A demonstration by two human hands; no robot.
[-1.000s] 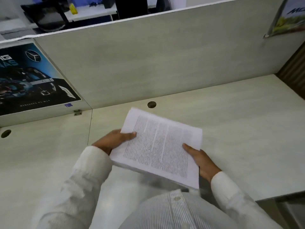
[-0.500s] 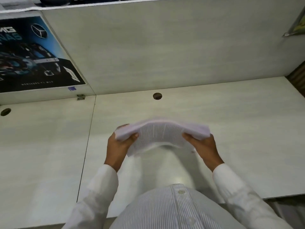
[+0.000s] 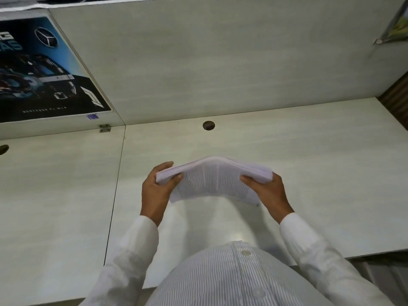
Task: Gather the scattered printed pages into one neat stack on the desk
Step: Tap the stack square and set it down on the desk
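White striped shirt [image 3: 231, 277]: nearest the camera, pressed up to the front edge of the desk [image 3: 320, 184].
Sleeves: pale, reaching forward from both sides toward the middle of the desk.
Left hand [image 3: 155, 193]: clamped on the left end of the printed pages [image 3: 214, 180], thumb across the near printed face, fingers curled round behind.
Right hand [image 3: 270, 193]: gripping the right end the same way, thumb in front, fingers hidden behind the sheets.
Printed pages: gathered into one bundle between the two hands, stood roughly on edge, printed face toward the body, bowed upward in the middle.
Long axis: left to right, from one grip straight to the other; neither hand nearer, one at each end.
Lower edge: low over the desk, ragged at the right corner; touching the surface or just clear of it, cannot tell.
Likely step: squaring the edges, then laying the bundle flat; probably near the end of the task, with no loose sheets in view.
What the move turns on: bare desk directly beneath the bundle, so straight down, both ends level.
Cable hole [image 3: 208, 125]: beyond the pages, well apart.
Partition [image 3: 220, 62]: pale panel rising behind the desk.
Poster [image 3: 44, 69]: dark car print, far left.
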